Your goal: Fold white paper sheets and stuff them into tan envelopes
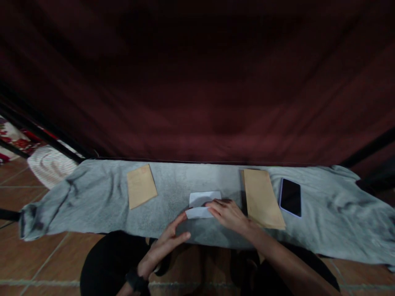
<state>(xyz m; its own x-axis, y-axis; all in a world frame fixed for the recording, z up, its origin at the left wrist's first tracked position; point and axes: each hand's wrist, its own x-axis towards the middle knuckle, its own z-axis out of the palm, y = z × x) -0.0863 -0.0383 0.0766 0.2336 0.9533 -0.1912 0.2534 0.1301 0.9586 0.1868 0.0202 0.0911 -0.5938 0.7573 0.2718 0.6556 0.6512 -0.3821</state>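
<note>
A small white sheet of paper (200, 198) lies on the grey cloth in front of me, folded across, with its near flap raised a little. My right hand (226, 213) is closed on the right part of that flap, fingertips together at the fold. At the left edge of the paper is my left hand (173, 238), its fingers stretched out and the thumb held apart; the fingertips touch or nearly touch the corner. To the right of my right hand rests a stack of brown paper envelopes (263, 197). A single brown envelope (141, 187) lies farther left.
The grey cloth (89, 201) covers a narrow bench. A phone (290, 197) with a pale purple edge lies right of the envelopes. Behind the bench hangs a dark red curtain (203, 102), with dark metal bars (40, 131) at the left. Tiled floor (46, 255) shows below.
</note>
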